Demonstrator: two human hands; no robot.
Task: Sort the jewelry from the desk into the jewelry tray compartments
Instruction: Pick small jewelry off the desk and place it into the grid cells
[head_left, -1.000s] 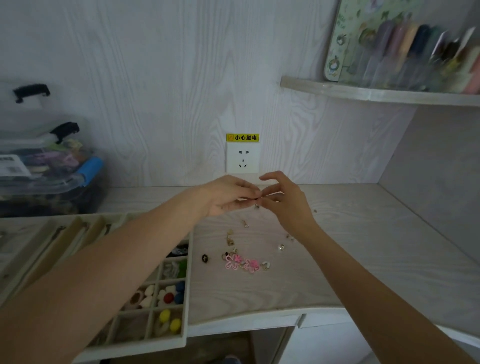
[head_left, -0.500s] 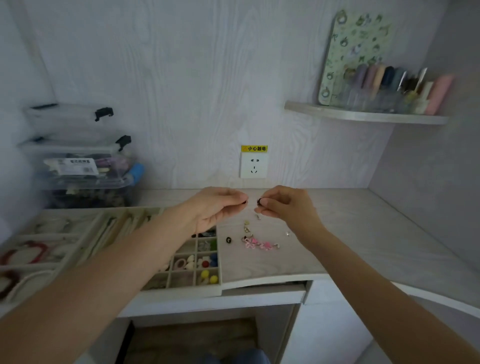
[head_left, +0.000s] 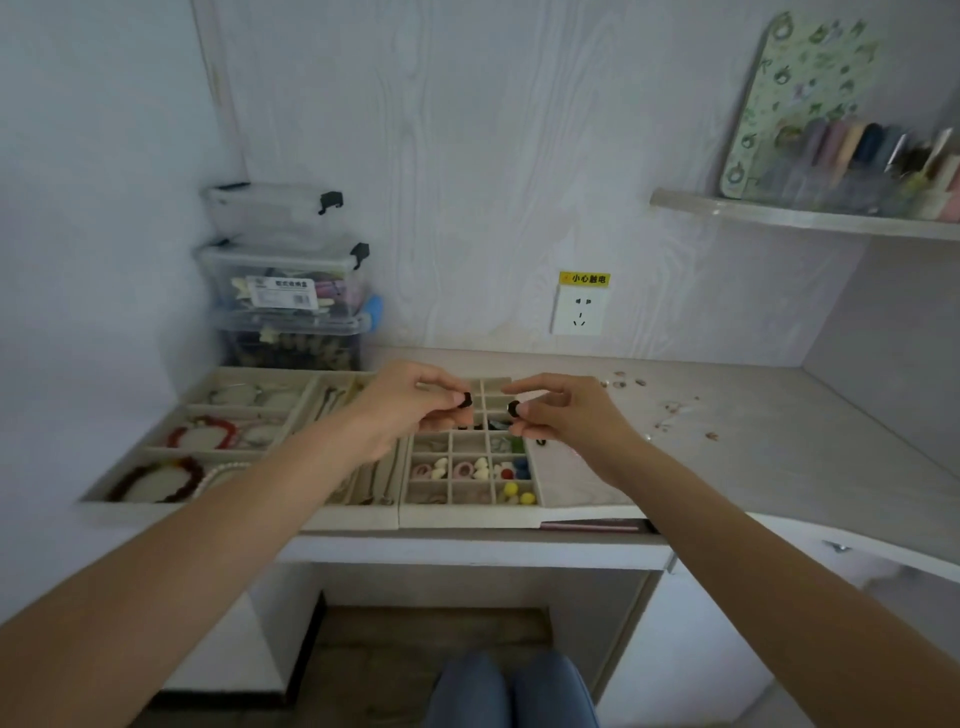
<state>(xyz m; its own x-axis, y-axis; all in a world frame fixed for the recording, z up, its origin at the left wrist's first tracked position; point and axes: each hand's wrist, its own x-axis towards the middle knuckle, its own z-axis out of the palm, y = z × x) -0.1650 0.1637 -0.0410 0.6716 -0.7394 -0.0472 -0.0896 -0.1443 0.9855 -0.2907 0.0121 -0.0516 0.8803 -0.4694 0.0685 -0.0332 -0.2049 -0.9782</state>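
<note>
My left hand (head_left: 410, 402) pinches a small black earring (head_left: 467, 400) above the far cells of the jewelry tray (head_left: 470, 517). My right hand (head_left: 558, 410) pinches a second small black earring (head_left: 513, 409) just to the right of it, over the tray's right edge. The tray's small cells hold white, pink, yellow, blue and red studs (head_left: 480, 470). A wider tray section (head_left: 150, 444) on the left holds red and white bracelets. Several small loose jewelry pieces (head_left: 670, 413) lie on the desk (head_left: 779, 457) to the right.
Stacked clear storage boxes (head_left: 288, 291) stand at the back left against the wall. A wall socket (head_left: 577, 312) with a yellow label sits behind the desk. A shelf (head_left: 800, 218) with bottles hangs at the upper right. My knees (head_left: 511, 691) show below the desk edge.
My hands have parted, each now holding one black earring, and both have moved left from over the loose jewelry to above the tray. The view has pulled back and swung left.
</note>
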